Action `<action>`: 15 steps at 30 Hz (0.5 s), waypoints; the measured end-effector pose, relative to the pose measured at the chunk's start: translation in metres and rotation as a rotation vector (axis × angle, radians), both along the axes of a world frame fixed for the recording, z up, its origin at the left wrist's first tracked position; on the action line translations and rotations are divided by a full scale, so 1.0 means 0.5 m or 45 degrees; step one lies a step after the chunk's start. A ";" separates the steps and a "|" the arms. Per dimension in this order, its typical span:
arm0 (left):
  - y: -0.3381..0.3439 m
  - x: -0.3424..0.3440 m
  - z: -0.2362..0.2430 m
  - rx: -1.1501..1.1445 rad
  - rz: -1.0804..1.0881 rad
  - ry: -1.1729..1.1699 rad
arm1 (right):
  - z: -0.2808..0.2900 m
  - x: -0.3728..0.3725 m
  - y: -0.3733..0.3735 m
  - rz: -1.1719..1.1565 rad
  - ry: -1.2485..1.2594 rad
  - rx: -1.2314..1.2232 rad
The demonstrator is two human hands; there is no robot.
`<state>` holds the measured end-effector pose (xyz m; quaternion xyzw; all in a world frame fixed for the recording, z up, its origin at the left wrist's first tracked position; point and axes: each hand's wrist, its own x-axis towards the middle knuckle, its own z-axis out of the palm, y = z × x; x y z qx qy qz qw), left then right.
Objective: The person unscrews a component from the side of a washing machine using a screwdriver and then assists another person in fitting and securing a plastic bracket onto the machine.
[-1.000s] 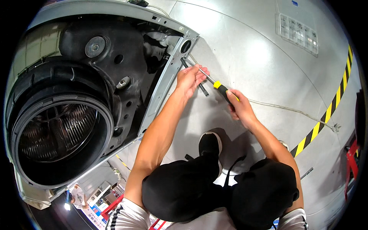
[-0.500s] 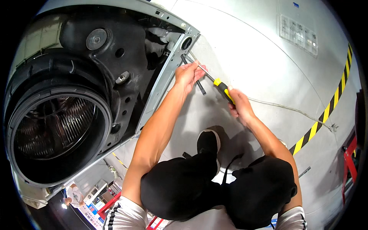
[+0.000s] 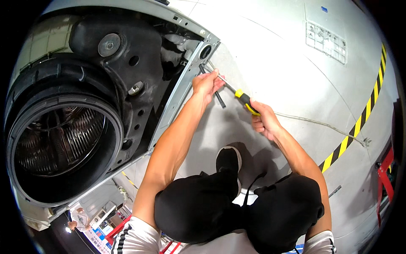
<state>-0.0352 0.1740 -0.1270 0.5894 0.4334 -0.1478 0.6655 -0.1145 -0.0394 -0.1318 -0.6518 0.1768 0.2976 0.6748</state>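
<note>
Screwdriver [image 3: 239,94]: one only, yellow and black in the handle, with a thin metal shaft running up-left toward the corner of the machine; it lies near the middle of the view, above the grey floor [image 3: 287,55], held between the person's two hands. Starting at the left, one stripped washing machine [image 3: 127,84] lies open, its front panel off, showing one round steel drum [image 3: 59,139] ringed by one dark rubber gasket [image 3: 114,122] and a black tub face with one round cap and several small holes. Its pale metal frame edge [image 3: 177,101] slants down from the top corner, where one round black opening sits. Next comes the left hand [image 3: 206,84], fingers drawn close together around the shaft right beside that corner; a dark strap or cable hangs just below it. Further right, the right hand [image 3: 263,120] is wrapped in a fist around the screwdriver's handle. Below the hands, one black shoe [image 3: 228,161] rests on the floor between two knees in black trousers. One thin pale cord trails across the floor to the right, and one yellow-and-black striped line [image 3: 359,122] curves along the far right.
</note>
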 end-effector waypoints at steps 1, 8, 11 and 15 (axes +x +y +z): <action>-0.002 0.004 -0.001 0.015 0.003 -0.031 | -0.001 -0.009 0.007 0.033 -0.120 -0.132; -0.007 0.004 0.008 0.005 -0.002 0.020 | 0.002 -0.006 0.007 0.210 -0.686 -0.330; 0.002 0.002 0.008 -0.139 -0.058 -0.008 | 0.012 0.008 0.003 -0.166 0.761 0.789; 0.001 -0.002 0.014 -0.218 -0.134 -0.008 | -0.037 -0.019 -0.002 -0.146 1.070 1.281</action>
